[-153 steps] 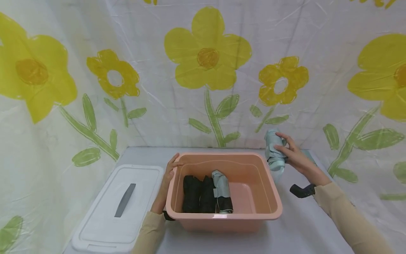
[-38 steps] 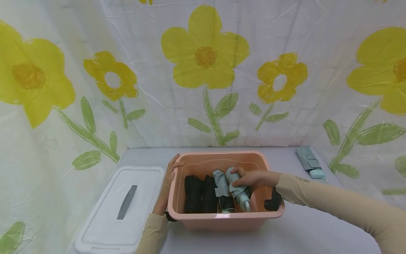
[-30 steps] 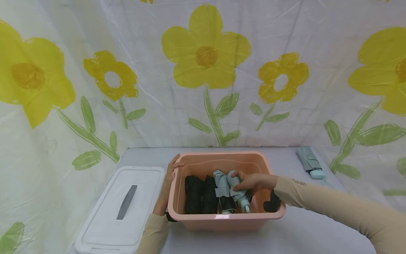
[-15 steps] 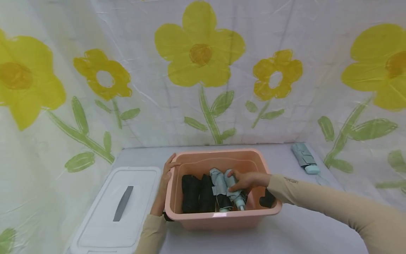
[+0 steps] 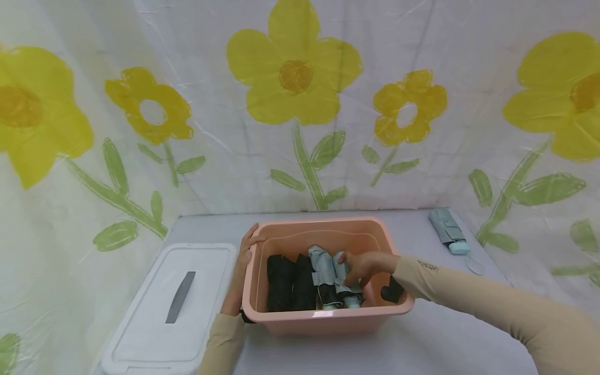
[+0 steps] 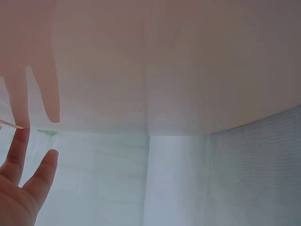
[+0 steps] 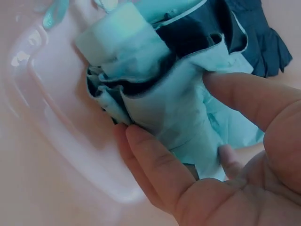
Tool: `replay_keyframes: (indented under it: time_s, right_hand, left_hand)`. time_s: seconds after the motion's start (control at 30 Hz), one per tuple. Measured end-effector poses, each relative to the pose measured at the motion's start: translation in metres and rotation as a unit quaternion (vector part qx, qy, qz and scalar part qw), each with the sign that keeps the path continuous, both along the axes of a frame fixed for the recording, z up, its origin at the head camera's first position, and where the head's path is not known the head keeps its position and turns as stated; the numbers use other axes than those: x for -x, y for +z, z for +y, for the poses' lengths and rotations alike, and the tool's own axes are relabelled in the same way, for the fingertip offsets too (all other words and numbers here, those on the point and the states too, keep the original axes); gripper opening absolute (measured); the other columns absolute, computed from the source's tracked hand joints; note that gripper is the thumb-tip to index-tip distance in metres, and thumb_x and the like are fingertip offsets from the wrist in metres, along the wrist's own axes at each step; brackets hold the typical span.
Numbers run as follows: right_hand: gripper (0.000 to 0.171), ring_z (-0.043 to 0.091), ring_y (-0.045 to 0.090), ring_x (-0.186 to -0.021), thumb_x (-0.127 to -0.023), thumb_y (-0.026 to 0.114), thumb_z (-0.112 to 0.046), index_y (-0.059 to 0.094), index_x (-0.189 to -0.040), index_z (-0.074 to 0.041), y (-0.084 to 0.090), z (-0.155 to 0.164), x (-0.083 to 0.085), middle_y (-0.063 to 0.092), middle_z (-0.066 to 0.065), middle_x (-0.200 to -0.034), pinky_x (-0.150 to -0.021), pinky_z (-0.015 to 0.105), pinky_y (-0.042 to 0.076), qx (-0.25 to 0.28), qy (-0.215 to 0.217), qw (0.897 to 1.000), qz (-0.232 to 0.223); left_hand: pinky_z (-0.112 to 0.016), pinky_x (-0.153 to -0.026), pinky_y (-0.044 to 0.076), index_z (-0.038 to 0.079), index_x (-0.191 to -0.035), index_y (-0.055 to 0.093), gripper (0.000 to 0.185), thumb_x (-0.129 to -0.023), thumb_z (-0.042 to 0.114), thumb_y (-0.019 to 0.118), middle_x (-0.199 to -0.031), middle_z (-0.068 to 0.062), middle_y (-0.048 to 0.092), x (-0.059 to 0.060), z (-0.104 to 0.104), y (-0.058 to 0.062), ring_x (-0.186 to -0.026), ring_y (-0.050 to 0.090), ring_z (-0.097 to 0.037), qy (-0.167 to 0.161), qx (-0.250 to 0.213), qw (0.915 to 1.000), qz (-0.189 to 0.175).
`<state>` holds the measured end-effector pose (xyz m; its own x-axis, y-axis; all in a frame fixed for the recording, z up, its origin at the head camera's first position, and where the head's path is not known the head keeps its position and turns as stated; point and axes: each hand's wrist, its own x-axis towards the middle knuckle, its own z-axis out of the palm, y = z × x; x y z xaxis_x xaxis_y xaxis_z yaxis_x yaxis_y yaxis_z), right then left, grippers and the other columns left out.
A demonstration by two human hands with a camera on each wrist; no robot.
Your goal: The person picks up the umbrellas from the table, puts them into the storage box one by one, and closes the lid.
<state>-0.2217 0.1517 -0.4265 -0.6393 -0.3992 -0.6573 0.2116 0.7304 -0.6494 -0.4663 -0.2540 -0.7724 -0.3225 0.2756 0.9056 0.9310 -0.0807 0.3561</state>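
A pink plastic bin [image 5: 323, 327] stands on the table. My left hand [image 5: 241, 260] rests against its left side, fingers extended at the rim; the left wrist view shows straight fingers [image 6: 44, 172] touching the wall. Inside the bin, my right hand [image 5: 365, 265] holds a folded light blue umbrella [image 5: 340, 270], thumb on one side and fingers on the other. In the right wrist view, its pale handle end [image 7: 115, 35] points away from the palm. Beside it lie a grey-blue folded umbrella [image 5: 322, 265] and two black rolled bundles [image 5: 281, 284].
To the left of the bin lies a white lid [image 5: 140, 317] with a grey handle [image 5: 180, 297]. Another folded umbrella [image 5: 447, 229], grey-blue with a wrist loop, is at the back right of the table. A flower-printed curtain [image 5: 215, 172] hangs behind.
My right hand has brought the light blue umbrella from right of the bin down into it, beside the grey-blue one. It now lies lower and straighter. My left hand stays at the rim.
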Motion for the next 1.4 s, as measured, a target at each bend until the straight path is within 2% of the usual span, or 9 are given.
replay_keyframes:
  time_s: [0.1,0.27,0.4,0.53,0.7,0.83,1.03,1.23,1.4]
  right_hand:
    - [0.057,0.017,0.037,-0.055,-0.080,0.064,-0.001,0.030,-0.125,-0.009,0.000,0.000,-0.001,0.032,0.015,-0.114,-0.053,0.027,0.037,-0.018,0.017,1.000,0.011]
    - [0.053,0.018,0.041,-0.059,-0.084,0.064,-0.007,0.032,-0.126,-0.009,0.004,0.002,-0.002,0.028,0.015,-0.123,-0.056,0.027,0.041,-0.023,0.035,0.999,0.014]
    - [0.052,0.024,0.057,-0.069,-0.088,0.063,-0.020,0.033,-0.129,-0.012,0.010,0.005,0.000,0.042,0.014,-0.115,-0.063,0.035,0.052,-0.051,0.064,0.996,0.027]
    - [0.054,0.032,0.063,-0.087,-0.090,0.059,-0.031,0.032,-0.134,-0.015,0.017,0.007,0.004,0.047,0.014,-0.115,-0.071,0.047,0.053,-0.061,0.082,0.994,0.047]
    - [0.061,0.030,0.061,-0.094,-0.092,0.056,-0.036,0.028,-0.140,-0.011,0.022,0.010,0.007,0.035,0.016,-0.139,-0.075,0.047,0.052,-0.044,0.090,0.993,0.062]
    - [0.066,0.029,0.061,-0.098,-0.092,0.054,-0.040,0.025,-0.143,-0.009,0.026,0.012,0.009,0.030,0.019,-0.144,-0.077,0.045,0.051,-0.037,0.096,0.993,0.064]
    - [0.061,0.030,0.059,-0.105,-0.095,0.050,-0.036,0.027,-0.145,-0.008,0.037,0.021,0.007,0.037,0.016,-0.141,-0.080,0.045,0.050,0.014,0.081,0.993,0.084]
    - [0.056,0.034,0.052,-0.115,-0.097,0.047,-0.037,0.030,-0.144,-0.012,0.055,0.037,0.009,0.038,0.014,-0.141,-0.091,0.051,0.043,0.064,0.084,0.989,0.099]
    - [0.054,0.036,0.050,-0.119,-0.097,0.047,-0.036,0.031,-0.143,-0.015,0.065,0.052,0.011,0.034,0.014,-0.143,-0.096,0.055,0.038,0.094,0.077,0.985,0.120]
  left_hand:
    - [-0.052,-0.111,0.010,-0.002,-0.119,0.060,0.072,-0.093,0.059,0.032,-0.144,-0.034,0.020,-0.002,0.000,0.002,-0.135,0.014,-0.047,0.000,-0.001,1.0000,-0.001]
    - [-0.052,-0.111,0.011,0.000,-0.117,0.061,0.070,-0.094,0.059,0.031,-0.143,-0.035,0.024,-0.014,0.005,0.020,-0.134,0.018,-0.048,0.012,-0.001,0.9999,0.009]
    - [-0.051,-0.111,0.009,-0.002,-0.118,0.060,0.070,-0.094,0.057,0.032,-0.144,-0.034,0.021,-0.016,0.008,0.025,-0.135,0.015,-0.047,-0.005,-0.003,1.0000,0.002]
    - [-0.051,-0.111,0.009,-0.002,-0.118,0.060,0.071,-0.094,0.058,0.032,-0.144,-0.035,0.020,-0.008,0.006,0.019,-0.135,0.014,-0.048,-0.008,-0.004,0.9999,0.006]
    - [-0.052,-0.111,0.011,-0.001,-0.117,0.061,0.071,-0.093,0.059,0.032,-0.143,-0.035,0.022,0.003,0.002,0.006,-0.134,0.016,-0.049,-0.005,-0.003,0.9998,0.018]
    - [-0.051,-0.111,0.011,-0.001,-0.119,0.060,0.069,-0.094,0.057,0.034,-0.144,-0.033,0.024,0.007,0.001,0.000,-0.135,0.014,-0.048,-0.022,-0.003,0.9995,0.020]
    - [-0.053,-0.111,0.014,-0.002,-0.116,0.062,0.070,-0.094,0.058,0.033,-0.141,-0.035,0.026,0.011,0.004,-0.001,-0.133,0.019,-0.049,-0.007,-0.007,0.9983,0.057]
    - [-0.052,-0.111,0.011,-0.001,-0.116,0.062,0.071,-0.093,0.060,0.033,-0.143,-0.035,0.024,0.012,0.001,-0.009,-0.134,0.016,-0.049,-0.006,-0.002,0.9996,0.026]
    - [-0.051,-0.111,0.011,-0.001,-0.117,0.061,0.071,-0.093,0.059,0.033,-0.143,-0.035,0.022,0.019,0.000,-0.012,-0.135,0.015,-0.048,-0.015,-0.003,0.9993,0.034]
